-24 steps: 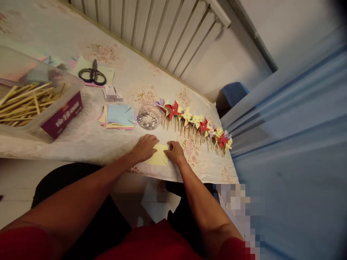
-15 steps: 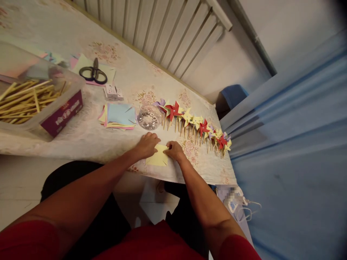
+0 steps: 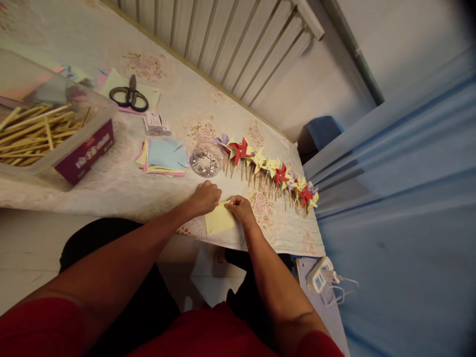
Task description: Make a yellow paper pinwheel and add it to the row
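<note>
A square of yellow paper (image 3: 219,221) lies tilted near the front edge of the table, with a cut slit showing at its lower left corner. My right hand (image 3: 241,208) pinches the paper's upper right corner between thumb and fingers. At the upper left corner, my left hand (image 3: 207,197) is closed, its fingers curled at the paper's edge; the fingertips are partly hidden. Just beyond the hands stands a round clear dish (image 3: 205,162) of small shiny metal pieces. Beside it lies a stack of coloured paper squares (image 3: 167,153), light blue on top, with slits.
Finished paper pinwheels (image 3: 280,174) on sticks lie in a row to the right. On the left are a plastic box (image 3: 84,156) of wooden sticks, black-handled scissors (image 3: 129,97) on paper, and small white boxes (image 3: 156,124). A blue curtain (image 3: 394,213) hangs at right.
The yellow paper has turned and shifted slightly right. My left hand's fingers have curled in more tightly, while my right hand stays at the upper right corner.
</note>
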The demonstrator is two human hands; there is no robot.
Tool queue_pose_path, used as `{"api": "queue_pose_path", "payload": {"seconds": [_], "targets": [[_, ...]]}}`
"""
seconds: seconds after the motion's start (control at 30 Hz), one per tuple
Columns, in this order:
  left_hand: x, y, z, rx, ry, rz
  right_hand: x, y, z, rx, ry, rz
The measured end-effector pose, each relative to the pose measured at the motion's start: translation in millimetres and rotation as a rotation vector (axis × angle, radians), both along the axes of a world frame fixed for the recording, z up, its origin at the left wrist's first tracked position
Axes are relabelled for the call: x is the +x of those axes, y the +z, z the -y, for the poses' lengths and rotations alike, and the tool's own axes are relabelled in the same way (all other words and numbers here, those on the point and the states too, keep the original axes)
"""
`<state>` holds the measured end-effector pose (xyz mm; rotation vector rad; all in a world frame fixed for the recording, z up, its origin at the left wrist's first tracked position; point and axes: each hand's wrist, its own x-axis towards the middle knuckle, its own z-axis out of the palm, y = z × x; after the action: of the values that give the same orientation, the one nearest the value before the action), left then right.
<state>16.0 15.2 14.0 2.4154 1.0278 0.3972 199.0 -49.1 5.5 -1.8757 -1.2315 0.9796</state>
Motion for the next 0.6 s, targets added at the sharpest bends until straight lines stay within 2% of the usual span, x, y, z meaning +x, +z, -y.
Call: {"api": "queue_pose_path", "payload": {"seconds": [0.1,0.37,0.6], "targets": [[1.1,-0.7,-0.2,-0.019,-0.008,0.022,-1.4,0.4,1.8,-0.007,0.005,-0.068],[2.1,0.1,0.0,-0.053,0.005,0.066,-4.8,5.2,6.9,0.01,-0.006,-0.043],[0.6,8.2,0.4,-0.116,-0.009,0.061,-9.1,4.9,10.7,0.023,-0.079,-0.044]]}}
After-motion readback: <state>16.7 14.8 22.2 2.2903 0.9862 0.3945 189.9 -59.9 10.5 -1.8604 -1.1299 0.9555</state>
